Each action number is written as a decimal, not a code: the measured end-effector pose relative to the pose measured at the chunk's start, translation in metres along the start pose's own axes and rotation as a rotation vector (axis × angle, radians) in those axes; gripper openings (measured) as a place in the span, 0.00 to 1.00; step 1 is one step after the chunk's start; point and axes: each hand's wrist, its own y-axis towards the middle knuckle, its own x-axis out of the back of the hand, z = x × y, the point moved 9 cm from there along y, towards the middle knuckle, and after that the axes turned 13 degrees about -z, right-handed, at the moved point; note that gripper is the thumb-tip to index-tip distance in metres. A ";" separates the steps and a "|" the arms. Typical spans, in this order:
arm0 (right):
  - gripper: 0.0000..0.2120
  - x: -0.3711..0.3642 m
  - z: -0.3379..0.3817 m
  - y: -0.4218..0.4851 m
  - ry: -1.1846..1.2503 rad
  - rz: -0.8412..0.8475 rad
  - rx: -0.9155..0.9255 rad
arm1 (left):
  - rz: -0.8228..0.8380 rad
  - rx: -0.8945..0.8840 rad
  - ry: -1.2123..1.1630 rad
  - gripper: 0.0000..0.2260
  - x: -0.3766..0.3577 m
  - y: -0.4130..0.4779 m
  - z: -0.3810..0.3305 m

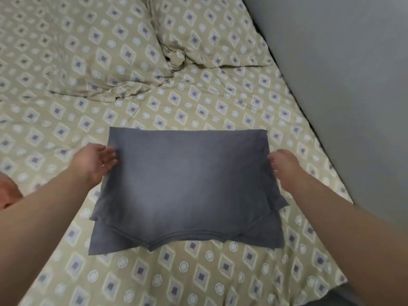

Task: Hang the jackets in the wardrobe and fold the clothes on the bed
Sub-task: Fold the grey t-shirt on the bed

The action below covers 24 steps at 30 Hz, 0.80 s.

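Fabric lies flat between our two hands. It is a grey shirt [187,184], folded into a broad rectangle in the middle of the bed [198,279], with the neckline edge turned toward us and the far fold running straight across. Its longer side runs left to right, so each short edge faces one hand. Our left hand [95,161] sits at the left edge near the far corner, palm turned inward, fingers loose and spread, their tips just touching the cloth and holding nothing. Our right hand [284,166] sits at the right edge at about the same height, with its fingers curled downward against the cloth. Both are equally near, so we judge the next fold could start from either side and would bring one short edge across toward the other.

Some of this is hard to read. The right fingertips are blurred and turned under — we cannot tell whether they pinch the edge or only rest on it. The sleeves are tucked beneath, and only corners poke out along the near edge. Two pillows [99,51] lie beyond the shirt, a grey wall [342,85] stands to the right, and a blurred orange shape [7,191] is cut off at the left border.
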 end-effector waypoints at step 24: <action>0.16 0.010 -0.132 -0.036 0.029 0.091 -0.217 | -0.004 -0.246 0.641 0.05 0.061 0.004 0.098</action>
